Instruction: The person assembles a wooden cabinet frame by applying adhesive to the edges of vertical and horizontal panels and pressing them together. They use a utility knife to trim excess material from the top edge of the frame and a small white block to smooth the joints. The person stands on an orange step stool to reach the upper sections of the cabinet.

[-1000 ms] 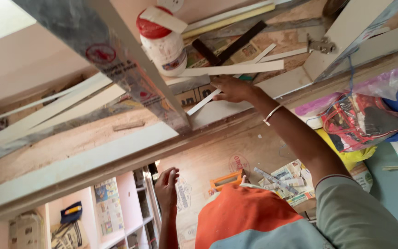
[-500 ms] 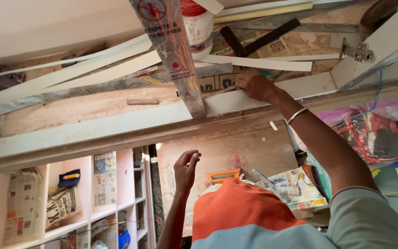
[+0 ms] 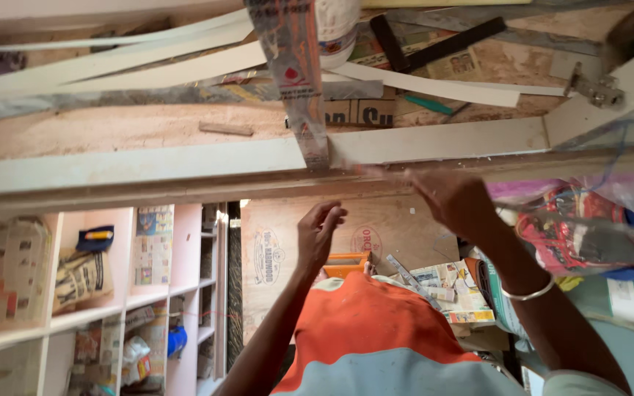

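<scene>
**Two hands rising toward a long white board**

A long white board (image 3: 185, 165) is spanning the view. A printed strip (image 3: 295, 73) is crossing it centrally. The right hand (image 3: 453, 202), blurred, is touching the board's lower edge, grip unclear. The left hand (image 3: 318, 235) is hovering below, fingers curled, empty.

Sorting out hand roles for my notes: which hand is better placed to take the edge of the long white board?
Probably the right hand: its fingers are at the long white board edge. The left hand is lower, apart from it, fingers curled.
</scene>
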